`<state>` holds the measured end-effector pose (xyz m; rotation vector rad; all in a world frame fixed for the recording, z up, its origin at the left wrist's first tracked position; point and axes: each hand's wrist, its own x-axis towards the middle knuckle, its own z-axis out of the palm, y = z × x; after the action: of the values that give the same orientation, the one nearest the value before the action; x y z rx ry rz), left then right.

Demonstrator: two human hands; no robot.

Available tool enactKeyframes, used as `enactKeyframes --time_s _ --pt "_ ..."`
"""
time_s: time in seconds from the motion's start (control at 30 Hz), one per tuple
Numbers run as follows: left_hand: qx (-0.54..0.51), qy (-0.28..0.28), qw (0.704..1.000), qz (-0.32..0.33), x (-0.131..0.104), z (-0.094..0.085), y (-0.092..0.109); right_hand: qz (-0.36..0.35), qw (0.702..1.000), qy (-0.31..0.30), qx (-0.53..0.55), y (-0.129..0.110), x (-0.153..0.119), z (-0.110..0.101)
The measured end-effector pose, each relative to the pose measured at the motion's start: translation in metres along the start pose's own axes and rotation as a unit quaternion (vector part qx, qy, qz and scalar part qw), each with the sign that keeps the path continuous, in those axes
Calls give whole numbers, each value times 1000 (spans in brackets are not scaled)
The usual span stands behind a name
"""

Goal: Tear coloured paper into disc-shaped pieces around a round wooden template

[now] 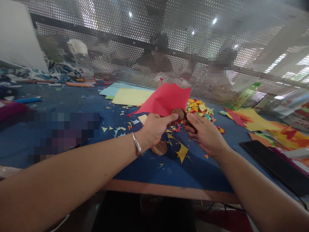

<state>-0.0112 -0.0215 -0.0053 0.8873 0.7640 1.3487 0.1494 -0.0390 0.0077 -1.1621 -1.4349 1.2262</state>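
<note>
A red sheet of paper [166,96] with a scalloped, cut edge rises from my left hand [155,127], whose thumb and fingers are closed on it. Against the sheet, by the left thumb, lies a round brown wood-grained piece [178,112]. My right hand [205,130] is closed in a pinch right beside it, at a small dark thing [184,115] that I cannot make out. Below my hands a second brown wood-grained round piece [159,148] rests on the blue table [145,170]. Yellow paper scraps [182,152] lie near it.
Behind my hands is a heap of small coloured paper pieces [199,108]. Pale yellow paper [132,96] lies at the back. A black flat object [272,164] and coloured offcuts [287,133] are at right. A clear bottle [83,62] stands before the perforated metal screen [135,42].
</note>
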Motion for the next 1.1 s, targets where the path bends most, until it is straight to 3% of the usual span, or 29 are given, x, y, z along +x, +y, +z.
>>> enactKeyframes --time_s 0.3,1.1 --pt "-4 -16 1000 20 4 -2 -2 -14 1000 3 -27 2 2 -4" --pt "-100 -10 993 -63 0 4 3 -3 1000 0 3 -1 1 -3"
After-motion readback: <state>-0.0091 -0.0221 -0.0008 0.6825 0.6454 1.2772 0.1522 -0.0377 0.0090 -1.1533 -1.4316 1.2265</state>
